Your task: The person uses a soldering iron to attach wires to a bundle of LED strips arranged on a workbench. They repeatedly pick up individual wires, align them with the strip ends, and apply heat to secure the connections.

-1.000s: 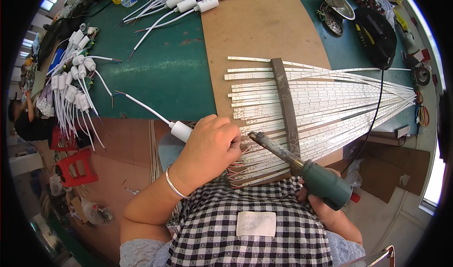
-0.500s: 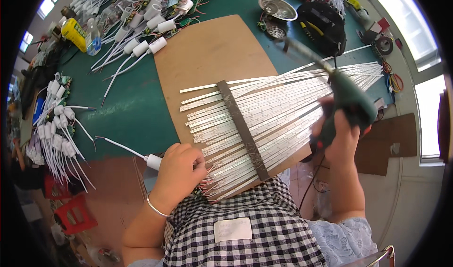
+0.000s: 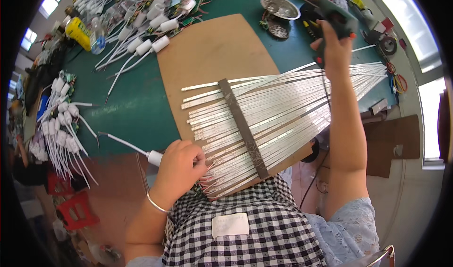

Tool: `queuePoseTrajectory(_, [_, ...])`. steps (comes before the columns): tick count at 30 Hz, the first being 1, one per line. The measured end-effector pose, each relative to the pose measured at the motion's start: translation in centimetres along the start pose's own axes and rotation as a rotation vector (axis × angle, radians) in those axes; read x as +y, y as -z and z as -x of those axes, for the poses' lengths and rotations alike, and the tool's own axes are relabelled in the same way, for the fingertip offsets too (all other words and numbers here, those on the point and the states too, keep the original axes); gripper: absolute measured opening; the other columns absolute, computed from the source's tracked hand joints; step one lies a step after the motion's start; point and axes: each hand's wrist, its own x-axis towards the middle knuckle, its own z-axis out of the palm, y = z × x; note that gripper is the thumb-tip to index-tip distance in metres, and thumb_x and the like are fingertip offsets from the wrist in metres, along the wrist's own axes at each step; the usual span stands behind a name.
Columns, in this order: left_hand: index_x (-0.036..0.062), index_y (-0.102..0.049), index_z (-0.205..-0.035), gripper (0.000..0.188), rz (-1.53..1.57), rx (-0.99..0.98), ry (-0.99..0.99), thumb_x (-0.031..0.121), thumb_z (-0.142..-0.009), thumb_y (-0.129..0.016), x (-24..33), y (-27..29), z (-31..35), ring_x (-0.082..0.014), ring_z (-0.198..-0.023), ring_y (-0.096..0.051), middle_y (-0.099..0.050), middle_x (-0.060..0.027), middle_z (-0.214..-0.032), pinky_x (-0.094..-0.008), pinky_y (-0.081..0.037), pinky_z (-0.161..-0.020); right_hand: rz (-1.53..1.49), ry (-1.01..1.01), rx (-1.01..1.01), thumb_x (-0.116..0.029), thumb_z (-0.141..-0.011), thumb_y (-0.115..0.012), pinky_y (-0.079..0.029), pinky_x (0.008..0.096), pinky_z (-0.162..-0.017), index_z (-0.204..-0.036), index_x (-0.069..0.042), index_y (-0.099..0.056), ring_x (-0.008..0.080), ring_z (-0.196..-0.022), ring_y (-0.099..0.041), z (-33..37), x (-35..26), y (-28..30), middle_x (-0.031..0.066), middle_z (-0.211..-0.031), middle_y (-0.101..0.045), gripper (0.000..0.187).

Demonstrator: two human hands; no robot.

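My left hand (image 3: 180, 168) is closed at the near left end of a fan of silvery LED strips (image 3: 273, 109). From behind its fingers sticks out a white cylindrical cap with a cable (image 3: 154, 158); the rest of that part is hidden in the hand. Thin reddish wires (image 3: 204, 181) lie at the fingertips. Raised at the far right, my right hand (image 3: 336, 47) grips a dark green, pistol-shaped soldering gun (image 3: 337, 16) by its handle. Its long metal barrel points left and away. A dark flat bar (image 3: 243, 127) lies across the strips, which rest on brown board (image 3: 212, 50).
Many white caps with cables lie in piles at the far left (image 3: 160, 24) and left (image 3: 61, 125). A metal dish (image 3: 280, 7) and a small round tin (image 3: 278, 30) stand beyond the strips. A red stool (image 3: 78, 210) is on the floor at left.
My right hand has swung away and up with the soldering gun, from above the strips to the far right of the table. My left hand has stayed nearly in place.
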Motion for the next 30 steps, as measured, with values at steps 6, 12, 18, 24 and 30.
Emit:
queuePoseTrajectory(6, [0.0081, -0.057, -0.066, 0.01, -0.093, 0.044, -0.091, 0.008, -0.066, -0.067, -0.3, -0.4, 0.1, -0.0257, -0.072, -0.05, -0.053, -0.0053, -0.07, -0.036, -0.039, -0.067, -0.077, -0.041, -0.059, -0.022, -0.091, -0.058, -0.045, 0.0235, -0.054, -0.117, -0.001, -0.058, 0.0111, -0.057, -0.057, 6.8, -2.1, 5.0, 0.0063, -0.102, -0.067, 0.033])
queuePoseTrajectory(12, [0.0131, -0.062, -0.066, 0.008, -0.305, 0.099, -0.079, 0.012, -0.065, -0.07, 0.6, 0.0, 0.2, -0.0205, -0.083, -0.048, -0.052, 0.0013, -0.078, -0.0353, -0.034, -0.076, -0.123, -0.232, -0.146, -0.02, -0.092, -0.054, -0.045, 0.0245, -0.051, -0.116, 0.004, -0.056, 0.0101, -0.056, -0.055, 12.6, -1.4, 6.9, 0.0117, -0.077, -0.062, 0.034])
queuePoseTrajectory(18, [0.0136, -0.064, -0.068, 0.005, -0.337, 0.044, -0.107, 0.015, -0.067, -0.069, 0.8, 0.3, -0.2, -0.02, -0.083, -0.047, -0.052, 0.0014, -0.079, -0.0364, -0.033, -0.08, -0.193, -0.124, -0.105, -0.02, -0.094, -0.05, -0.05, 0.031, -0.058, -0.121, 0.01, -0.047, 0.0141, -0.059, -0.055, 14.6, -1.5, 6.8, 0.0168, -0.105, -0.058, 0.041])
queuePoseTrajectory(24, [0.0117, -0.066, -0.07, 0.008, -0.351, -0.184, -0.16, 0.019, -0.072, -0.068, 1.2, 3.0, -2.4, -0.0211, -0.082, -0.053, -0.058, -0.0019, -0.078, -0.0364, -0.036, -0.077, -0.228, -0.122, -0.099, -0.02, -0.093, -0.051, -0.051, 0.0322, -0.058, -0.122, 0.01, -0.044, 0.0153, -0.06, -0.056, 15.3, -1.2, 7.4, 0.0182, -0.111, -0.057, 0.042])
queuePoseTrajectory(30, [0.0093, -0.061, -0.106, 0.034, -0.666, 0.57, -0.116, 0.017, -0.073, -0.067, -8.8, 7.4, -15.3, -0.0302, -0.093, -0.056, -0.061, -0.0102, -0.093, -0.0433, -0.046, -0.079, -0.253, -0.086, -0.105, -0.021, -0.093, -0.053, -0.051, 0.0334, -0.057, -0.123, 0.01, -0.044, 0.0152, -0.06, -0.057, 15.5, -2.0, 7.0, 0.0187, -0.111, -0.057, 0.044])
